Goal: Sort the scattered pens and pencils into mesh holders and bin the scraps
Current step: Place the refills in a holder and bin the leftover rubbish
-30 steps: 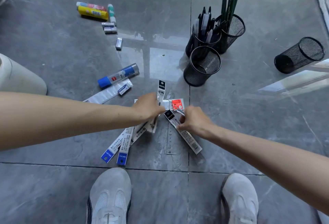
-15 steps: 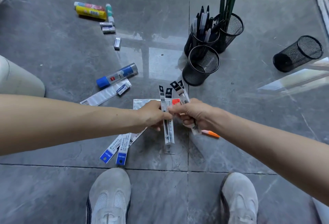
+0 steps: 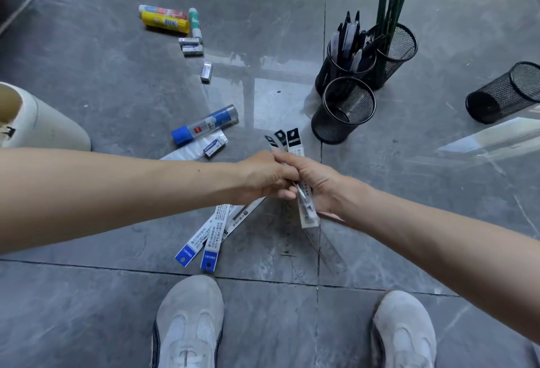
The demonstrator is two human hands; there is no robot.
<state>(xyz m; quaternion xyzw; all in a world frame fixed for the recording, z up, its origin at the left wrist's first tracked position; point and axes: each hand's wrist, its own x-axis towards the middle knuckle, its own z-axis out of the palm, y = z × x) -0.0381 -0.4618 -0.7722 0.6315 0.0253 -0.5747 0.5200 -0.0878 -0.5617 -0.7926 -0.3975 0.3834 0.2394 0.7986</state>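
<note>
Both hands meet over the floor [image 3: 117, 81]: the right hand [image 3: 314, 182] has its fingers closed around a bunch of black-topped refill packets [image 3: 293, 144], the left hand [image 3: 264, 176] pinching them too, likely squaring the bunch for the empty mesh holder [image 3: 343, 110] just beyond. 2 blue-tipped packets [image 3: 209, 243] lie nearer.

white bin [image 3: 43, 122] cropped left, packet [image 3: 293, 145] print unreadable

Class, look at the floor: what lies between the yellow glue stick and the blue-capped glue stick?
In the head view, small erasers and one more eraser lie between the yellow glue stick and blue-capped glue stick.
</note>
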